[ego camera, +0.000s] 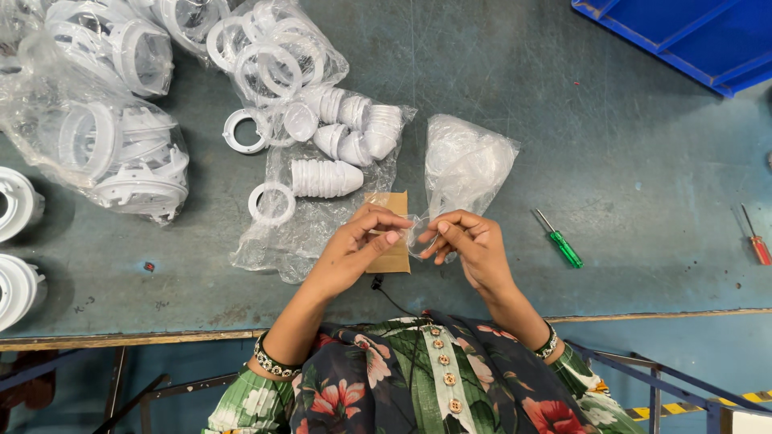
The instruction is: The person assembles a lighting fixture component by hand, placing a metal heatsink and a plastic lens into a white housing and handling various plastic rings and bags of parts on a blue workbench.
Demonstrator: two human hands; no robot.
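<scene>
We see both hands meeting over the near edge of the worn grey-green tabletop (611, 145), and between them a small clear, round piece of thin plastic (417, 233), hard to make out against the surface. The left hand (359, 241) has its fingers bent, thumb and forefinger closed in a grip on the left rim of that clear piece; the right hand (470, 241) pinches its right rim with its fingertips, so both grips are shut on the same thing. Directly under the left grip lies a small flat brown cardboard piece (394, 233), partly hidden by the fingers. Just beyond the right grip sits a crumpled clear plastic bag (466, 161) with pale contents that we cannot tell apart. Beyond the left grip a flat clear plastic sheet bag (277, 237) carries white ribbed cone-shaped plastic parts (326, 178) and white plastic rings (272, 203). Farther off to the left of that grip, bulging clear bags of white ring-shaped plastic housings (121, 149) lie in a heap. To the right of the right grip, well apart from it, a small green-handled screwdriver (560, 240) lies on the tabletop, and farther right a red-handled screwdriver (757, 241). A blue plastic bin (683, 36) sits at the far right corner.
</scene>
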